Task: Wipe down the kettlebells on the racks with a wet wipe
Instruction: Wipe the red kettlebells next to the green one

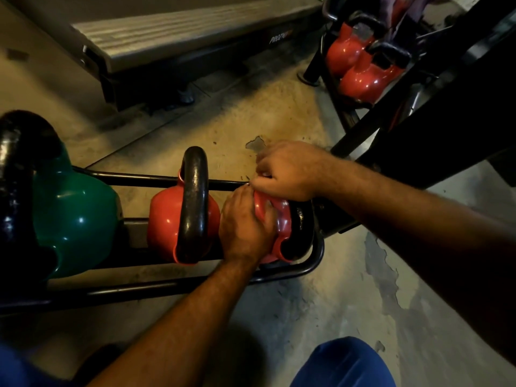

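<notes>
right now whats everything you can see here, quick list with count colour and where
red kettlebells: four; two on the near rack, one under both hands and one beside it to the left; two on the far rack
green kettlebell: one, green with black handle, left end of near rack
near rack: one, black bars, low on the floor
far rack: one, black, upper right
treadmill deck: one, grey, top of view
floor: grey, patchy
wet wipe: not clearly visible
left hand: on the left side of the rightmost near-rack kettlebell
right hand: on top of the same kettlebell
</notes>
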A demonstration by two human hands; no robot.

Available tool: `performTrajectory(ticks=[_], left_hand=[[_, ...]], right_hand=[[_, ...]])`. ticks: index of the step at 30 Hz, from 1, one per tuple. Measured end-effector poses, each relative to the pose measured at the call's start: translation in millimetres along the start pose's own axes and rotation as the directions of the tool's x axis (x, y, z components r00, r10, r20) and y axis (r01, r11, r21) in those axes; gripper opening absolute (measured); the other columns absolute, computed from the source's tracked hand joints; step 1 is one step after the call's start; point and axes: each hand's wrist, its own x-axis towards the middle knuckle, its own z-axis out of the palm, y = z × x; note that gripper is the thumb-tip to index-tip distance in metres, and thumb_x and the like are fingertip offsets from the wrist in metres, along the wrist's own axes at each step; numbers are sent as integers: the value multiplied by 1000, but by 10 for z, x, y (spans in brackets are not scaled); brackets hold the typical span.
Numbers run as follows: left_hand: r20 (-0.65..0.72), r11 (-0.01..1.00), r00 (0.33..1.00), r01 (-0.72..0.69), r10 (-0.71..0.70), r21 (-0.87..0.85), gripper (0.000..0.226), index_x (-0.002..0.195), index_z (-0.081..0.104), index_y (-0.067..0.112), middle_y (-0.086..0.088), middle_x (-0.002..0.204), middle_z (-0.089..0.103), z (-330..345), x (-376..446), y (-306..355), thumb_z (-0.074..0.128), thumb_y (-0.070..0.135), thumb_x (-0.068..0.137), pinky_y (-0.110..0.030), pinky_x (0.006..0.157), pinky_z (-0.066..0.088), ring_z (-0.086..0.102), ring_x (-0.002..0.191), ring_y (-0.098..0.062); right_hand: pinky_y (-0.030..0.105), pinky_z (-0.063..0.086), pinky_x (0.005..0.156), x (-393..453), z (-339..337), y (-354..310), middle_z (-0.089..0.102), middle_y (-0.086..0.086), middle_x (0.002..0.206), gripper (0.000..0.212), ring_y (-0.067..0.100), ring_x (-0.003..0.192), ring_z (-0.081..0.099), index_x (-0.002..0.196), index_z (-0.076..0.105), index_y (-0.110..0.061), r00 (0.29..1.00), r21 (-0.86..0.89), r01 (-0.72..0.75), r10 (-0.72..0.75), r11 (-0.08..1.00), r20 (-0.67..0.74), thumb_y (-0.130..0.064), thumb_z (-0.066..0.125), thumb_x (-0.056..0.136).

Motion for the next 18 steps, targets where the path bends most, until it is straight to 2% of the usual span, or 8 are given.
performTrajectory(ticks=[3, 6, 9, 12, 15, 17, 18], left_hand=[[24, 999, 1000, -14, 13, 38, 47, 120, 61, 15, -2, 114, 65, 11, 20, 7, 43, 45, 89, -42, 92, 49, 59, 106, -20], [28, 999, 999, 17, -18, 37, 52, 124, 61, 15, -2, 119, 65, 16, 14, -14, 42, 47, 88, -43, 94, 49, 59, 111, -21], [22, 999, 999, 28, -29, 41, 58, 125, 60, 14, -2, 121, 65, -2, 13, 10, 40, 50, 85, -40, 97, 48, 58, 114, -22], [58, 997, 998, 20, -24, 71, 59, 126, 60, 15, -1, 122, 64, -13, 33, 37, 38, 51, 84, -40, 97, 47, 57, 114, -20], [52, 999, 998, 17, -19, 38, 54, 126, 60, 15, -2, 124, 64, -13, 15, 0, 41, 48, 87, -41, 99, 47, 57, 115, -22], [33, 999, 999, 9, -11, 47, 53, 125, 61, 14, -4, 124, 65, -7, 20, -3, 41, 46, 88, -40, 100, 47, 58, 116, -23], [42, 998, 999, 3, -6, 63, 54, 124, 62, 14, -4, 123, 65, -5, 28, 6, 40, 47, 88, -40, 99, 47, 58, 115, -22]], right_hand=[[42, 53, 90, 61, -16, 37, 64, 5, 122, 78, 20, 111, 58, 109, 72, -18, 997, -49, -56, 59, 997, 54, -65, 16, 82], [35, 51, 80, 179, -15, 31, 68, 5, 111, 53, 21, 97, 60, 108, 71, -17, 992, -19, -108, 109, 994, 59, -54, 36, 95], [39, 54, 85, 161, 30, 124, 71, 1, 109, 38, 20, 99, 65, 106, 75, -18, 995, 149, -95, 93, 984, 23, -43, 47, 95], [44, 56, 86, 109, 45, 220, 72, 0, 105, 39, 18, 95, 67, 100, 76, -20, 980, 362, -193, 195, 912, 32, -46, 48, 90], [38, 51, 91, -8, 52, 140, 69, -6, 114, 57, 12, 104, 61, 105, 76, -20, 998, 322, -55, 64, 945, -16, -54, 36, 82], [36, 48, 96, -96, 82, 172, 67, -7, 116, 59, 9, 110, 57, 109, 75, -20, 998, 318, 49, -31, 947, -61, -52, 34, 83], [38, 48, 97, -115, 83, 218, 67, -7, 117, 55, 9, 111, 57, 110, 75, -20, 996, 332, 52, -26, 942, -82, -50, 36, 85]])
